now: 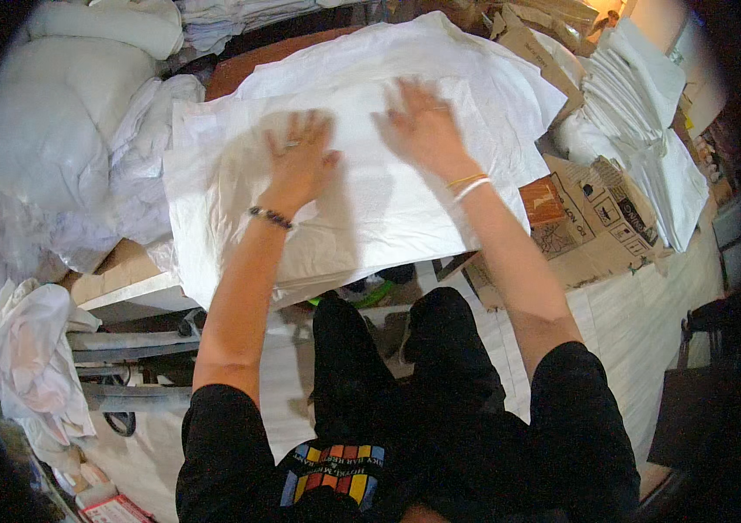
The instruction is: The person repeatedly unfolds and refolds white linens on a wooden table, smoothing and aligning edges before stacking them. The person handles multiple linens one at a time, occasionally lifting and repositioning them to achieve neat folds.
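A large white cloth (pixel 370 216) lies spread in layers over a table in front of me, its near edge hanging above my knees. My left hand (pixel 298 157) is over the cloth's left half, palm down with the fingers apart, a ring and a dark beaded bracelet on it. Over the upper middle is my right hand (pixel 421 124), blurred, fingers spread, with a yellow and a white band at the wrist. Neither hand holds anything. Whether the palms press on the fabric or hover just above it cannot be told. Wrinkles run through the cloth's right and lower left parts.
Stuffed white bags (pixel 50 124) crowd the left side. On the right, folded white cloths (pixel 638 111) rest by a flattened cardboard box (pixel 596 216) bearing print. A crumpled white cloth (pixel 34 359) hangs at lower left, beside grey bars (pixel 135 343). A dark object (pixel 690 412) stands at lower right.
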Action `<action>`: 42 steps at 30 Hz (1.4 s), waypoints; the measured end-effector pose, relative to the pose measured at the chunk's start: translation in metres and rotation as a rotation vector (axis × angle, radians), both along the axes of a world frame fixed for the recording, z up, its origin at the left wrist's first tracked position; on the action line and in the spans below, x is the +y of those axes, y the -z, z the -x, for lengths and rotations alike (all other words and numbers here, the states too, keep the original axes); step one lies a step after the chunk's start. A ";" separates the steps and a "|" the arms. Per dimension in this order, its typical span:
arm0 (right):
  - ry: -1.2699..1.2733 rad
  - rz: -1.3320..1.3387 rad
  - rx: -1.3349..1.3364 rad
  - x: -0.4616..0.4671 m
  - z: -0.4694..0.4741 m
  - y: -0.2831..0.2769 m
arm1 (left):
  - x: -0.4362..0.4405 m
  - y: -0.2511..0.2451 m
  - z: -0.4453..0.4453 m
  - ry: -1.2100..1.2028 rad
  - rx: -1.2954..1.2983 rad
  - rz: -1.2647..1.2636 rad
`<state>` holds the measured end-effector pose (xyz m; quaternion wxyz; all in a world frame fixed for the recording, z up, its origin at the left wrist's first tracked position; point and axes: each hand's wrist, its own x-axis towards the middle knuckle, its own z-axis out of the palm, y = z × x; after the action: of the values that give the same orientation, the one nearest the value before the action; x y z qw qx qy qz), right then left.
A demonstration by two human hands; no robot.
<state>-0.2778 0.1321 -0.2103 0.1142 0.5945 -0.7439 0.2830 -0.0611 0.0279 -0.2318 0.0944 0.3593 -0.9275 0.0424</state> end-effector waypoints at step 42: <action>-0.078 0.128 -0.021 0.222 0.050 0.007 | 0.049 -0.034 -0.219 0.038 0.494 -0.301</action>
<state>-0.3278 0.3542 -0.2169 0.1332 0.6115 -0.7018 0.3403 0.1580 0.0768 -0.1980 0.2638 0.3515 -0.8787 -0.1865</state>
